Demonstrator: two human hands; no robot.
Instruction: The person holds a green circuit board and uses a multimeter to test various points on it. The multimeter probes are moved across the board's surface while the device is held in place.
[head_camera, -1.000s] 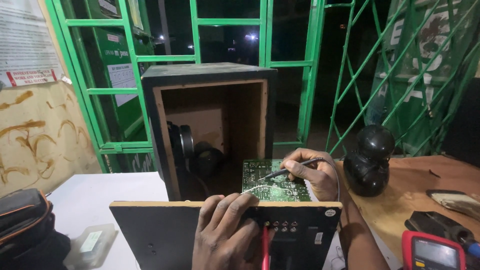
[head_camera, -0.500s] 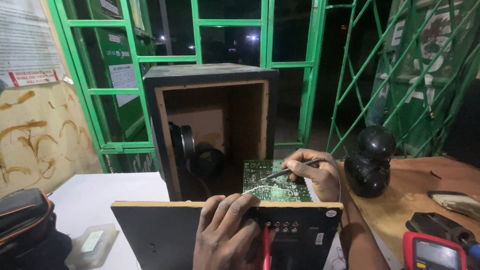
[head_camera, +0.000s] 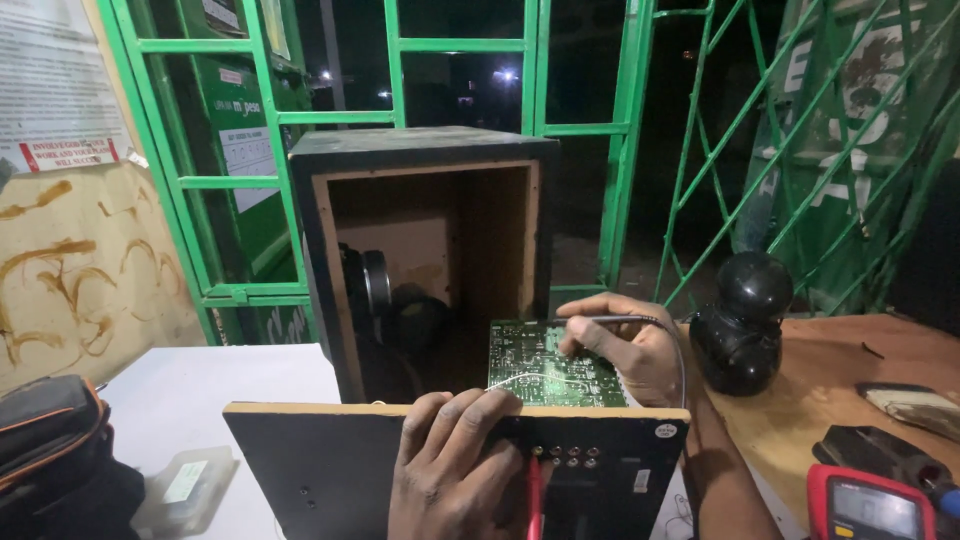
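Artificial light from above and in front illuminates the foreground evenly; the white surface appears bright without glare. The background behind the green grille is dark, with small distant point lights. The open cabinet interior is shadowed. Focus is sharp centrally; edges show slight wide-angle distortion.

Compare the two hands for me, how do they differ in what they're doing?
The left hand drapes over the top edge of the black panel, fingers down its front; the right hand is behind the panel, on the green circuit board. The left hand holds no tool; the right hand pinches a thin probe with a wire. Both hands are bare.
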